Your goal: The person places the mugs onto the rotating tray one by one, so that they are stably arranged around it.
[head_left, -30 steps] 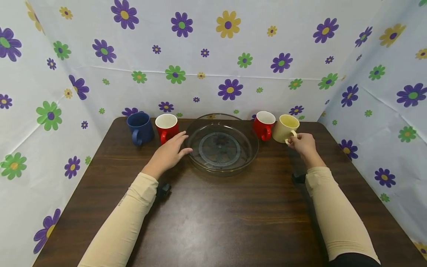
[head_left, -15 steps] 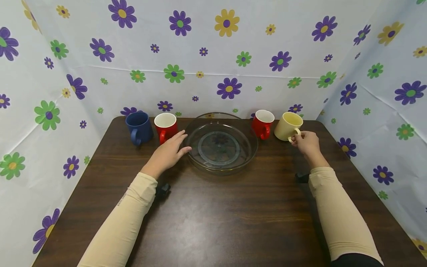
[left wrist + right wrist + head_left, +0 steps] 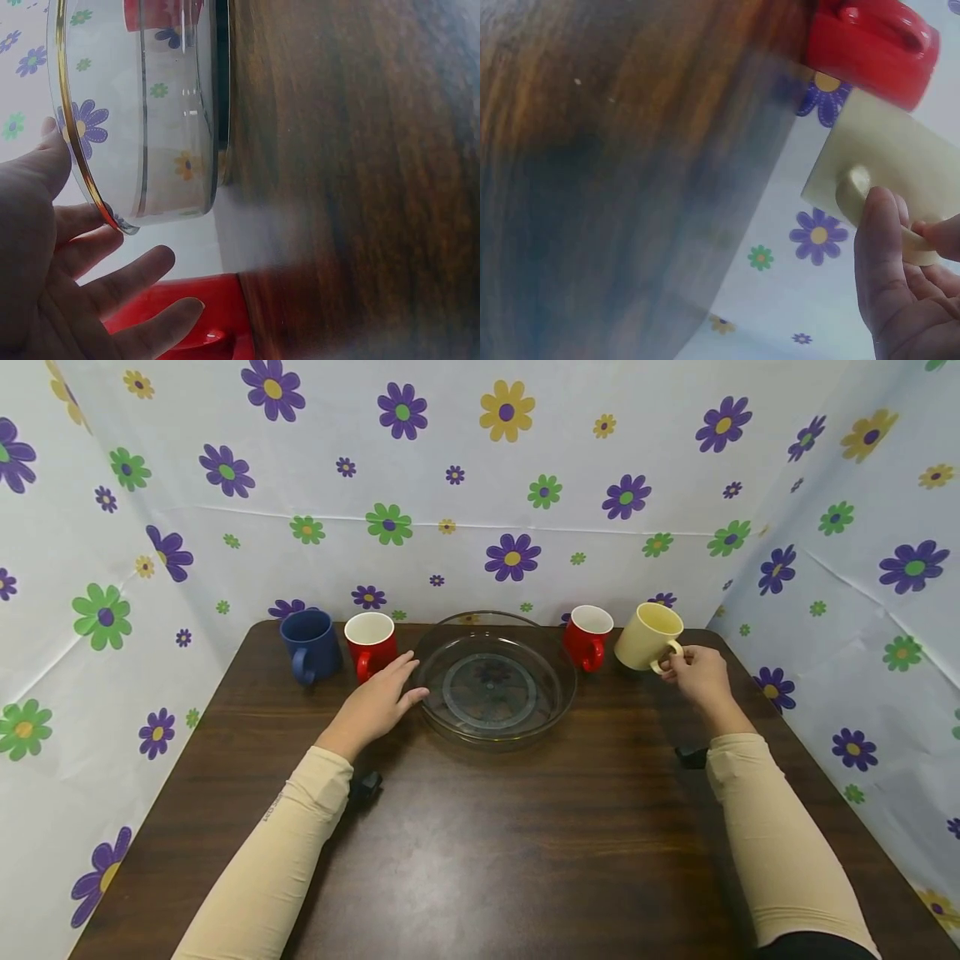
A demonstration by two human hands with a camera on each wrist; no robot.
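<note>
My right hand [image 3: 697, 677] pinches the handle of a pale yellow mug [image 3: 647, 635] at the back right. The mug is tilted, and in the right wrist view the yellow mug [image 3: 885, 150] appears raised off the table edge. My left hand [image 3: 375, 706] is spread with relaxed fingers at the left rim of a clear glass dish [image 3: 491, 739]. In the left wrist view, the thumb and fingertips of the left hand [image 3: 67, 247] lie right at the amber-looking rim of the glass dish [image 3: 169, 112]. A red mug [image 3: 372, 639] stands just behind that hand.
Another red mug [image 3: 588, 639] stands between the dish and the yellow mug. A blue mug [image 3: 309, 647] is at the far left of the row. Flower-patterned cloth [image 3: 450, 460] surrounds the dark wooden table [image 3: 510, 852] at the back and sides.
The right hand has drawn the yellow mug away from the right red mug, rightward and up, and the mug has tipped. The left hand stays at the dish.
</note>
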